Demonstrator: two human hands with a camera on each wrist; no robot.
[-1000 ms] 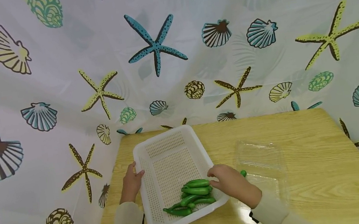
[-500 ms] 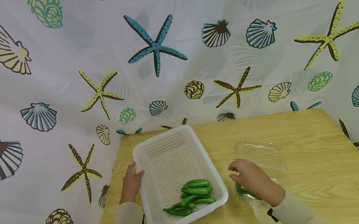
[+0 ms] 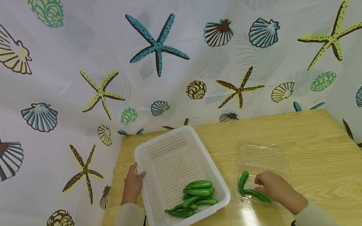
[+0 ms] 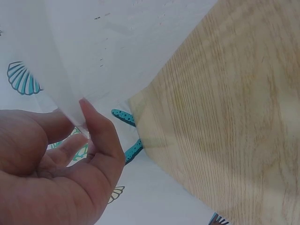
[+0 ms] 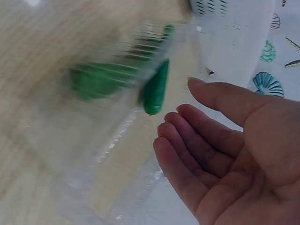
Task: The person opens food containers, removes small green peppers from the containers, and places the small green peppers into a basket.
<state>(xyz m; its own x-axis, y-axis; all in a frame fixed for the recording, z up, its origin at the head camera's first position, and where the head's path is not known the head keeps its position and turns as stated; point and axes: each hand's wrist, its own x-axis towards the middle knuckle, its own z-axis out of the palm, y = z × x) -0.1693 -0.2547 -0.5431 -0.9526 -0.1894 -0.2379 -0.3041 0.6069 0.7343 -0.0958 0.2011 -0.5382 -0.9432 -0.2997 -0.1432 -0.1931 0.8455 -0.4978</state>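
My left hand [image 3: 132, 182] grips the left rim of a white perforated plastic basket [image 3: 175, 168]; in the left wrist view the thumb and fingers pinch the white wall [image 4: 126, 51]. Several green chili peppers [image 3: 197, 193] lie heaped in the basket's near right part. My right hand [image 3: 275, 188] is over the near part of a clear plastic clamshell box [image 3: 261, 152], its fingers loosely bent and holding nothing. Two green chili peppers lie in the box, one upright in view [image 3: 243, 182] and one slanting [image 3: 257, 195] close to the fingertips.
Both containers stand on a light wood-grain table [image 3: 327, 162]. A white curtain [image 3: 194, 61] printed with shells and starfish hangs behind the table and at both sides. The clamshell's lid part lies folded back toward the far side.
My right hand has moved right, from the basket's right rim to over the clear box, uncovering the two peppers there. The left hand and the basket have stayed in place.
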